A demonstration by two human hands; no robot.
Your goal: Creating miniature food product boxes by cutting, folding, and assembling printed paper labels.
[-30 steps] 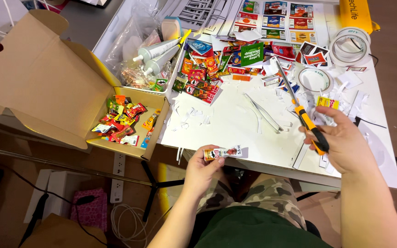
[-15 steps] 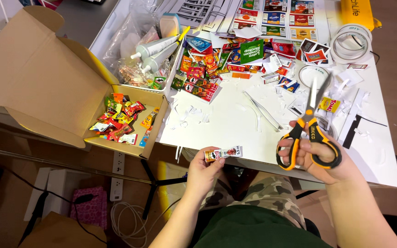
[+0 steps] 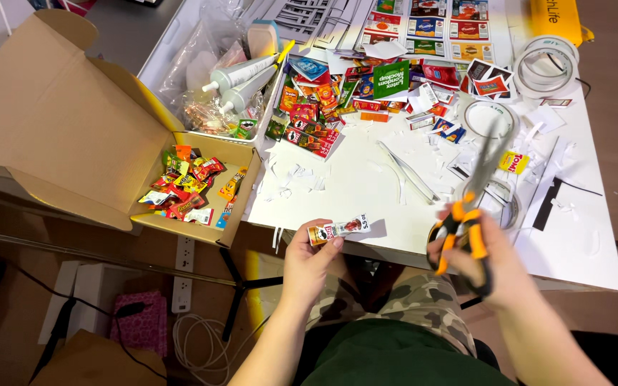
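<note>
**Paper strip and scissors held at the tabletop edge**

While only the head view is on record, all entries below come from it, with clock directions read across that picture.

Left hand (image 3: 314, 259), at about 6 o'clock: the grip is closed, thumb and fingers pinching one end of a small printed paper strip (image 3: 339, 229). The strip is white with red and brown pictures and juts out over the near edge of the white tabletop (image 3: 352, 187).

Right hand (image 3: 486, 266), at about 4 o'clock: the grip is wrapped through the orange-and-black handles of the scissors (image 3: 475, 191). The blades are blurred and point up toward 1 o'clock, so how far apart they stand cannot be told.

Step in hand, as a judgement: trimming printed miniatures. Strip and scissors are apart, so the next move calls for bringing the blades to the strip's edge and lining them up with the print border.

Packages and labels:
- Open brown cardboard box (image 3: 202, 187), 9 o'clock: a heap of small red, orange and yellow packets.
- Loose pile of cut-outs (image 3: 323, 100), 12 o'clock: red, blue, orange, with one green card (image 3: 390, 78).
- Printed sheets (image 3: 438, 21), top edge: rows of coloured rectangles.
- Tape rolls (image 3: 548, 64), 1 o'clock: white rings.
- Two grey tubes (image 3: 241, 78), 11 o'clock, in a clear bag.
- White paper offcuts (image 3: 295, 179), scattered mid-tabletop.
</note>
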